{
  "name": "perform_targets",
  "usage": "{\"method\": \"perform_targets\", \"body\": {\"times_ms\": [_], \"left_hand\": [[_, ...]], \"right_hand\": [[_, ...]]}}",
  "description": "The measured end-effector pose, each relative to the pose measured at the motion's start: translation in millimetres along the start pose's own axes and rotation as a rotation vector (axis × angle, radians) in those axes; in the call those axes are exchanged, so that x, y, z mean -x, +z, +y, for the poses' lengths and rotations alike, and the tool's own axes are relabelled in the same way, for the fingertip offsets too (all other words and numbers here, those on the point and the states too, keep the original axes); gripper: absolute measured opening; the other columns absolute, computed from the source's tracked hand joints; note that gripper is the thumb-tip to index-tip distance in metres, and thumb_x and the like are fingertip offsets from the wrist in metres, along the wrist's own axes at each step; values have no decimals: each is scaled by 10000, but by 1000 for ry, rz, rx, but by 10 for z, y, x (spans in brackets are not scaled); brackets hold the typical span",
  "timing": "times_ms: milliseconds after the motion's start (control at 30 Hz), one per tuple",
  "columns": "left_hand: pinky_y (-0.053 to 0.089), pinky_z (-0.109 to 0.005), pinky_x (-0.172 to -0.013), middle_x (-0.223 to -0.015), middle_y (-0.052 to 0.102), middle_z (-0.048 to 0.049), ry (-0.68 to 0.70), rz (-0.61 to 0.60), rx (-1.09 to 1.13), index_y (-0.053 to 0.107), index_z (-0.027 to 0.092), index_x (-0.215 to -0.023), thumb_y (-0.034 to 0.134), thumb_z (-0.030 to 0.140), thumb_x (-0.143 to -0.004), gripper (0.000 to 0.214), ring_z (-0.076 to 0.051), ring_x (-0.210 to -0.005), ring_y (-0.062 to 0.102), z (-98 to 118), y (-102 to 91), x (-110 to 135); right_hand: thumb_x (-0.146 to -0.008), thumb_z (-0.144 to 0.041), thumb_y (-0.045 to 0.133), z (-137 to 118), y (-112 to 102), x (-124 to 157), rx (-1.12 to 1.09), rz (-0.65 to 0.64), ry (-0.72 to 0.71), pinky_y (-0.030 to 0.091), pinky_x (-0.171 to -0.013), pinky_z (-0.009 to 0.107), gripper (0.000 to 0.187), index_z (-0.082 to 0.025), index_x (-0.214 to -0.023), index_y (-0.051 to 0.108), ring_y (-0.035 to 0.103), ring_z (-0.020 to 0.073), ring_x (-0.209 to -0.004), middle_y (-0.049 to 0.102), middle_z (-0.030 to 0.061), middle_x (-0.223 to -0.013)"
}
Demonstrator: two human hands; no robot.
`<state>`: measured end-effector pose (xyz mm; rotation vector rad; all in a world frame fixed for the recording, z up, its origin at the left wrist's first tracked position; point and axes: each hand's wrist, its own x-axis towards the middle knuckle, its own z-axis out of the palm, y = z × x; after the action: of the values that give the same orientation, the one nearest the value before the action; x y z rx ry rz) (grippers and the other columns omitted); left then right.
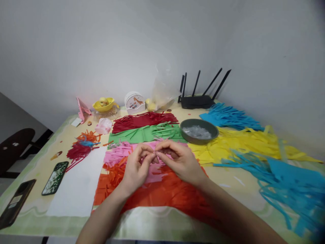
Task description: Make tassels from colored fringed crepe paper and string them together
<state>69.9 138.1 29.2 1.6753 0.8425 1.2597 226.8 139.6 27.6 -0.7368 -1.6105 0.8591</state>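
Observation:
My left hand [139, 166] and my right hand [181, 162] meet at the fingertips above the middle of the table. Both pinch thumb to index finger; what sits between them is too small to make out. Beneath the hands lie a pink fringed sheet [114, 156] and an orange fringed sheet [154, 197], partly covered by the hands and wrists. Just beyond them is a green fringed sheet [134, 135], then a dark red one [144, 122]. A dark grey bowl [199, 140] with clear plastic bits inside stands beyond my right hand.
Yellow fringed material [231, 145] and blue fringed pieces [294, 174] spread over the right side. A black router [198, 101] stands against the wall. Left are a white sheet [76, 193], small tassels [78, 150], a patterned phone [55, 178] and a dark phone [16, 203].

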Motion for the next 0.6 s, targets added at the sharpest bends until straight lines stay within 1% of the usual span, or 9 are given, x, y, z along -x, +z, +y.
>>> {"method": "perform_targets", "body": {"times_ms": [67, 167, 233, 300, 400, 533, 600], "left_hand": [[477, -237, -673, -751, 630, -19, -3, 5, 5, 515, 178, -916, 569, 276, -883, 116, -127, -698, 618, -6, -6, 5], [487, -247, -714, -850, 645, -43, -16, 7, -34, 565, 167, -913, 624, 278, -846, 142, -139, -766, 629, 12, -38, -14], [486, -247, -709, -830, 653, -44, -37, -17, -47, 600, 156, -871, 627, 282, -841, 132, -141, -756, 629, 38, -64, -36], [480, -239, -680, -763, 652, -32, -40, -25, -54, 613, 150, -830, 606, 279, -851, 131, -136, -714, 621, 62, -82, -51], [469, -231, -665, -743, 651, -26, 33, 35, -149, 624, 149, -817, 598, 255, -851, 114, -130, -697, 608, 75, -80, -46], [463, -226, -671, -758, 680, -25, 159, 95, -333, 645, 157, -799, 609, 230, -845, 94, -127, -699, 611, 51, -56, 0], [464, -224, -670, -758, 688, -25, 196, 110, -360, 653, 160, -801, 608, 229, -849, 95, -126, -697, 615, 37, -52, 21]], "right_hand": [[-874, -288, 590, -9, -8, 7, 24, 18, -4, 522, -647, 255, 97, -193, -883, 609, 625, 154, -726, 652, 43, -809], [-854, -300, 619, -23, -29, 9, 47, 86, -21, 522, -646, 257, 116, -186, -868, 630, 624, 158, -735, 656, 50, -815], [-847, -300, 633, -36, -46, 3, 30, 108, -30, 522, -643, 251, 122, -180, -866, 646, 625, 154, -732, 661, 49, -816], [-833, -294, 656, -47, -59, -8, -6, 88, -21, 523, -644, 245, 119, -178, -861, 663, 627, 148, -728, 664, 42, -807], [-805, -293, 693, -50, -53, -25, -62, 61, 12, 527, -639, 241, 119, -179, -836, 679, 631, 145, -717, 667, 32, -780], [-792, -296, 708, -22, 14, -15, -104, 96, 18, 531, -621, 241, 120, -182, -813, 678, 632, 141, -692, 680, 29, -765], [-790, -293, 710, -9, 45, -3, -129, 112, 8, 530, -601, 239, 113, -186, -802, 677, 631, 142, -687, 678, 26, -757]]}}
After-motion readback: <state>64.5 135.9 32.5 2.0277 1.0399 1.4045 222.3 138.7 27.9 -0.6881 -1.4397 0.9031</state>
